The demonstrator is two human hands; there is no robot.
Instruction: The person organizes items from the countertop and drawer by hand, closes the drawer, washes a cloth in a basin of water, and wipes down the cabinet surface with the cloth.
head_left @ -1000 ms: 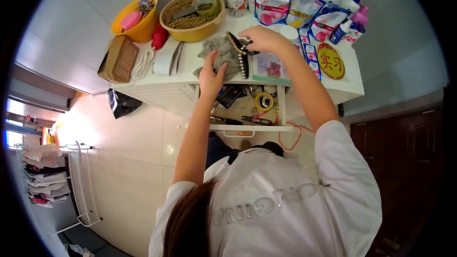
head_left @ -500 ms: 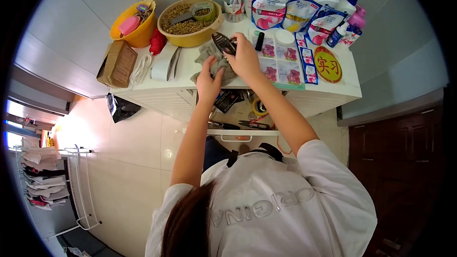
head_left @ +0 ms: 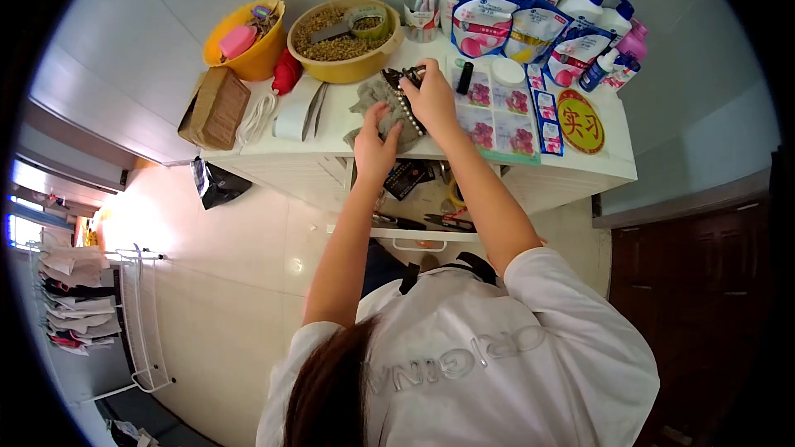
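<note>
My right hand (head_left: 436,104) grips a dark brown hair claw clip (head_left: 404,79) with a row of white pearl-like beads along it. It holds the clip just above the tabletop, over a crumpled grey cloth (head_left: 367,98). My left hand (head_left: 375,146) has its thumb and fingers closed on the near part of that cloth, close to the beads. Below both hands, an open drawer (head_left: 431,236) holds scissors (head_left: 450,222), a black box (head_left: 407,178) and a yellow roll partly hidden by my right forearm.
On the white cabinet top (head_left: 592,164) stand a basin of grain-like pieces (head_left: 335,70), an orange basket (head_left: 261,66), a cardboard box (head_left: 217,108), white cord (head_left: 257,118), shampoo pouches (head_left: 482,21) and pump bottles (head_left: 585,2). Flower-printed sheets (head_left: 497,120) and a round yellow sign (head_left: 580,122) lie right.
The clip has turned in my right hand, so its bead row now faces up. My left hand stays at the cloth. The whole view has shifted slightly.
</note>
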